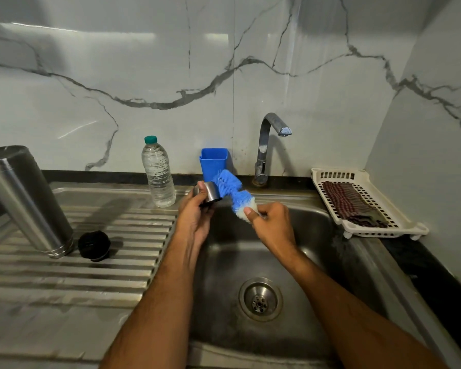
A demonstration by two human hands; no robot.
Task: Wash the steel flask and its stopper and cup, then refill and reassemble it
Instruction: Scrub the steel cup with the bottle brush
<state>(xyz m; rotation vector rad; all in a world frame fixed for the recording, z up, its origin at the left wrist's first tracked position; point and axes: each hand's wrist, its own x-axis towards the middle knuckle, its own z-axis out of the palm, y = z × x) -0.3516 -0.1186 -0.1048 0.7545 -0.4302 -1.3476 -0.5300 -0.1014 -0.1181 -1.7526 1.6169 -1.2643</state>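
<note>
Over the steel sink basin there is open room between the two forearms, down to the drain. At its back edge the curved chrome tap and the blue plastic cup stand in the way. On the ribbed draining board, the upturned steel flask, black stopper and clear water bottle leave bare ridges nearer the front. The white slotted tray fills the right bench.
</note>
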